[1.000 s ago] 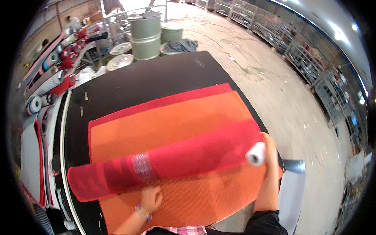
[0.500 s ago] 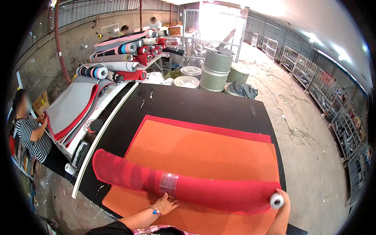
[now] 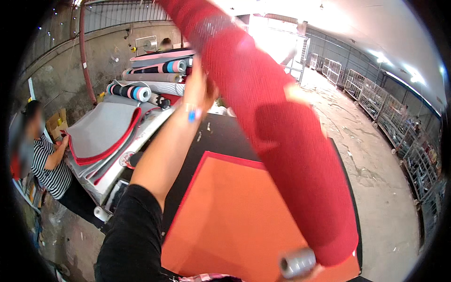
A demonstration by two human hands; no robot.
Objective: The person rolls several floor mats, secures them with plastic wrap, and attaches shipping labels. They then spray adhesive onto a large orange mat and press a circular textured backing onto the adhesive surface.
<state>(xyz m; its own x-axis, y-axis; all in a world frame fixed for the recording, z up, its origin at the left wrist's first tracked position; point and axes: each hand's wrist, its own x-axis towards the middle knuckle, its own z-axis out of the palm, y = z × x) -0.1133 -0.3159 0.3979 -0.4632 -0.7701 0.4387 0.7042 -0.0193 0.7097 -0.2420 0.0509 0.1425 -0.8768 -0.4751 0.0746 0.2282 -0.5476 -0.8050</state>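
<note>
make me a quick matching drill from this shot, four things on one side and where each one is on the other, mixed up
Things:
1. red roll
2. orange mat
3. stacked coloured rolls
4. person in a striped top

Places:
A. piled by the back wall, far left
B. flat on the black table
C. lifted high in the left hand
D. at the left edge, beside the grey sheets

Pairs: 1-C, 2-B, 3-A, 4-D
</note>
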